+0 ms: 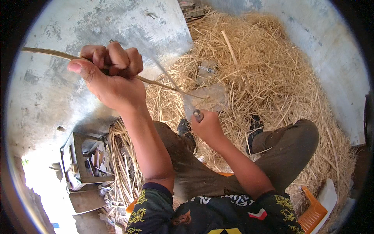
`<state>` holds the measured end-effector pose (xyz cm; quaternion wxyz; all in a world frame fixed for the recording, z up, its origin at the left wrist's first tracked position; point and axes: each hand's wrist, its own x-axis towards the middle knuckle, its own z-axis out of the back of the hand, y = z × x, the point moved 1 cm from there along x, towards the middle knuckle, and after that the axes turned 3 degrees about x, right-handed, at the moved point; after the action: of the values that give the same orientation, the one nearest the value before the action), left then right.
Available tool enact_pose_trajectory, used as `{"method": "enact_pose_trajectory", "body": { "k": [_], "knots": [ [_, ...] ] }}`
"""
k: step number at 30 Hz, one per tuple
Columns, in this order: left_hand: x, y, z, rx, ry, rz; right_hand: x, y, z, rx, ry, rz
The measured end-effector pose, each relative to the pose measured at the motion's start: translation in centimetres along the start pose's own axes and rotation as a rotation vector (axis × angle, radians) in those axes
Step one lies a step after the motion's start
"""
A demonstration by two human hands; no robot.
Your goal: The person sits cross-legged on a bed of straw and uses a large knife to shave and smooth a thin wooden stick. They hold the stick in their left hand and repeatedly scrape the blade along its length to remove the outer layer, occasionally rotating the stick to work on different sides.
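A: What is the left hand (113, 74) doing?

B: It is gripping a long, thin stick (157, 83) inside a closed fist, and the thumb is lying along it.

A: And where is the stick being, exactly?

B: It is slanting across the upper left; one end is pointing far to the left, and the other is reaching over a flat block (219, 97). I am not able to tell if it is touching this block.

A: Is the right hand (209, 126) holding something also?

B: Yes, its fingers are wrapping the handle of a bladed tool (187, 106). The blade is appearing blurred; it is pointing up and leftward and is crossing the stick in this view. Whether they are touching, I cannot say.

A: What is lying around?

B: A big heap of straw-coloured strips (280, 78) is spreading behind the block and to the right. An orange perforated piece (313, 212) is resting at the lower right.
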<state>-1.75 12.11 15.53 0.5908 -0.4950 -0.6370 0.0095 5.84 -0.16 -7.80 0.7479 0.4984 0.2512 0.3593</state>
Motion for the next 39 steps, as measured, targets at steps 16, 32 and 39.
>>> {"method": "enact_pose_trajectory", "body": {
  "k": [16,32,39],
  "knots": [
    [-2.1,-1.3,0.1,0.045,-0.121,-0.097,1.7,-5.6,-0.9,-0.196,0.063,-0.238],
    [-1.5,-1.1,2.2,0.0,-0.064,-0.058,2.7,-9.5,-0.9,-0.445,0.059,-0.211],
    [-0.8,-0.7,3.7,0.072,-0.188,-0.101,1.1,-1.3,-1.2,-0.078,-0.041,0.1]
  ]
}}
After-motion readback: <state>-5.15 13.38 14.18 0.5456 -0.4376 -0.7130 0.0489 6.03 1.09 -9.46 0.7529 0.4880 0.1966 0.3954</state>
